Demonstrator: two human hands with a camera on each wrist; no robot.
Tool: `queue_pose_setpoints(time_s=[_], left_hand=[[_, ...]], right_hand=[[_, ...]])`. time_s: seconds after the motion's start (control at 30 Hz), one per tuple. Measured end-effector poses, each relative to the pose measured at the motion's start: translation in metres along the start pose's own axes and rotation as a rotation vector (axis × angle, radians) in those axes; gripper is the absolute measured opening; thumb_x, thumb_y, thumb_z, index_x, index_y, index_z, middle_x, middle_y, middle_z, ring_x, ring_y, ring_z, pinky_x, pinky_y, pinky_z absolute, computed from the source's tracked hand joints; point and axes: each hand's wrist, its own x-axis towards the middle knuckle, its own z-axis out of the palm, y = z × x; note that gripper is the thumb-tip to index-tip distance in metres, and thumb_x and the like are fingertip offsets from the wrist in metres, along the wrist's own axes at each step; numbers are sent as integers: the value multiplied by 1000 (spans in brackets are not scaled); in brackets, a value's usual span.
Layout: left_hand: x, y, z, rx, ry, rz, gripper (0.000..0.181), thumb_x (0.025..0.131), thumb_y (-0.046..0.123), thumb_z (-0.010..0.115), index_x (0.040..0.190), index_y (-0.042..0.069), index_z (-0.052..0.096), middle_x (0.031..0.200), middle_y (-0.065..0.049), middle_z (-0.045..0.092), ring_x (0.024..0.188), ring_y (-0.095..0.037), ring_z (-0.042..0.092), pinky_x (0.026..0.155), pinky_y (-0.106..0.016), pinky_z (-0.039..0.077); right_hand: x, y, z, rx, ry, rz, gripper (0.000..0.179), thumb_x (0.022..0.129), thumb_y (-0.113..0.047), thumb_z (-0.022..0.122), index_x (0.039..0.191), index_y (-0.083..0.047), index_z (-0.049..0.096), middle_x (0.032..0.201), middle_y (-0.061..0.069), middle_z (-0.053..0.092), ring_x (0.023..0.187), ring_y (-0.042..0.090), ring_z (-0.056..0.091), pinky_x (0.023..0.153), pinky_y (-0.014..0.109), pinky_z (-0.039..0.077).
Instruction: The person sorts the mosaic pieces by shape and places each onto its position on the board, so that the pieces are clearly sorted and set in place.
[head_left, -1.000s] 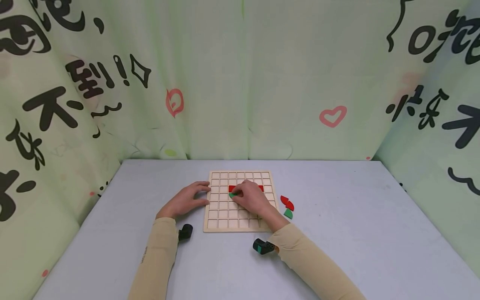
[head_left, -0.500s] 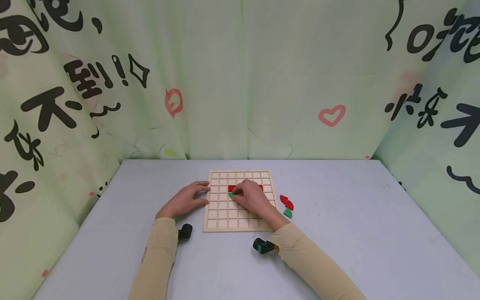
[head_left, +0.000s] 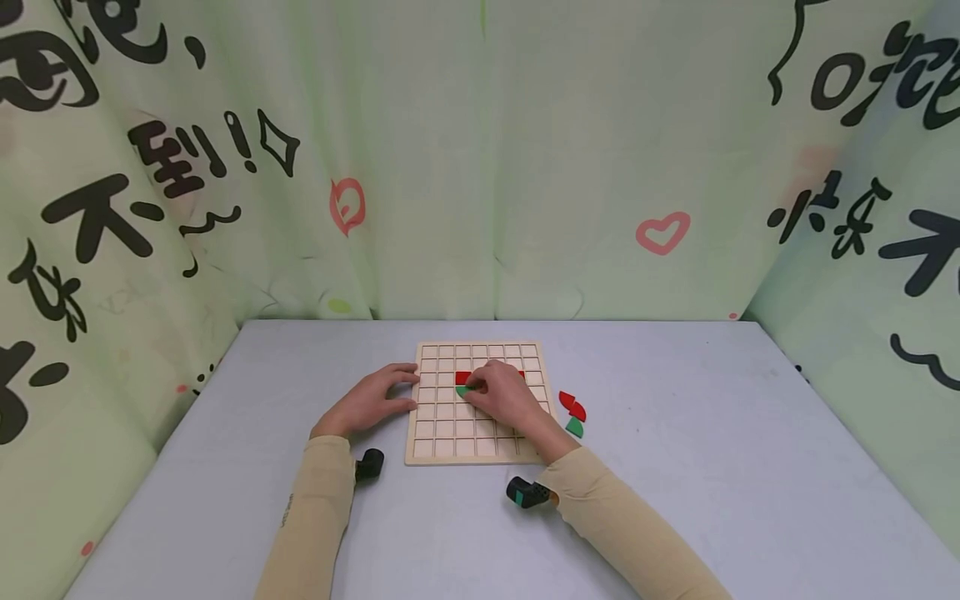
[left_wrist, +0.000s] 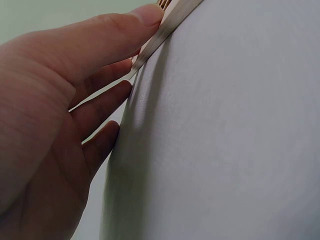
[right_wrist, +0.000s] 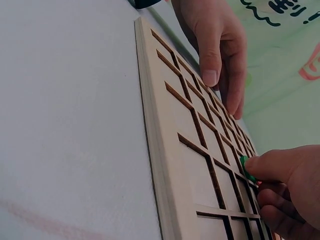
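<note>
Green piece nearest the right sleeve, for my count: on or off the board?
Off: the green piece lies on the table, right of the board, beside red pieces.

Green pc [head_left: 461, 391] beside red pc [head_left: 462, 377], flat wood grid bd [head_left: 445, 429] under both.

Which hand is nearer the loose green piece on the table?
Right. The right hand is over the board, to the left of the loose green piece, holding another green piece; the left hand is farther away, at the board's left edge.

A white table [head_left: 690, 442] is backed and flanked by pale green curtains [head_left: 427, 167] printed with black lettering [head_left: 93, 227] and a red heart [head_left: 661, 249].
</note>
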Motion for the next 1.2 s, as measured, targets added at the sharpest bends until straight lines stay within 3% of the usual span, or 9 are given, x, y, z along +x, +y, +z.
queue_pose_setpoints(time_s=[0.37,0.63,0.87,1.2], left_hand=[[1,-2,0,18,2,10,49,93,26,69,136,4,57,152,-10,40,141,-31,33,114,-48,31],[1,-2,1,14,7,6,50,92,25,70,135,5,57,151,-9,41,142,-31,33,115,-47,30],[0,-1,2,8,11,17,49,92,24,70,135,5,58,151,-9,42,141,-31,34,114,-47,31],[1,-1,2,-2,3,-27,52,91,26,71,137,6,57,152,-7,40,142,-29,32,115,-47,31]], right_hand=[[-2,1,-2,12,6,-1,14,87,-15,74,95,-4,76,83,1,61,77,14,53,65,24,48],[-13,9,-18,48,51,24,21,89,-13,72,107,-3,74,96,5,68,83,16,57,73,29,52],[-35,26,-41,86,47,136,27,91,-16,71,114,-3,71,106,7,67,91,19,60,82,34,55],[-71,64,-75,56,-13,181,28,92,-13,67,118,0,67,107,10,65,95,23,61,84,40,55]])
